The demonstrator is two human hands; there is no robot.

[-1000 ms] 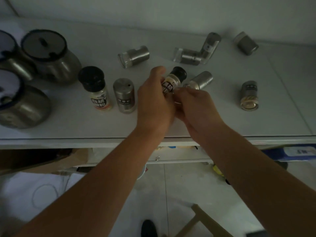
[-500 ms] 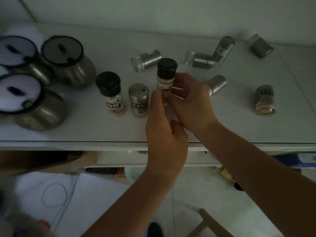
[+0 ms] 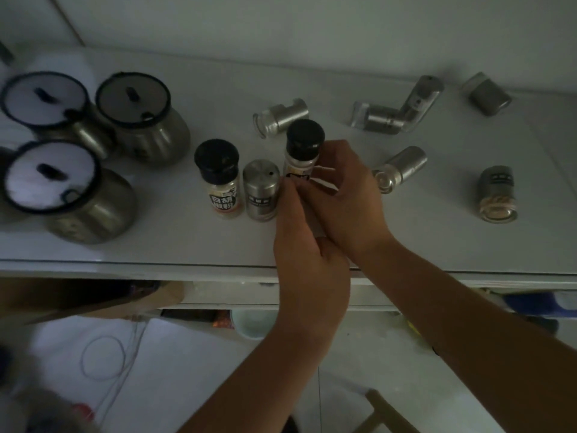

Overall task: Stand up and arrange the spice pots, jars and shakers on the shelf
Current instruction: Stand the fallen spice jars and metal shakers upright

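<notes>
A black-capped spice jar stands upright on the white shelf, just right of a steel shaker and another black-capped jar, both upright. My right hand wraps the jar's body from the right. My left hand touches its lower part with fingertips from the front. Several steel shakers lie on their sides: one behind the jar, a pair at the back, one at the back right corner, one right of my hands, and a jar at the right.
Three round steel pots with lids stand at the shelf's left end. A wall rises behind the shelf. Below the front edge are a lower shelf with clutter, a wooden piece and the floor.
The black-capped jar was tilted in my hands a second ago; it now stands upright beside the steel shaker. My left hand has dropped to its base; the view shifted slightly.
</notes>
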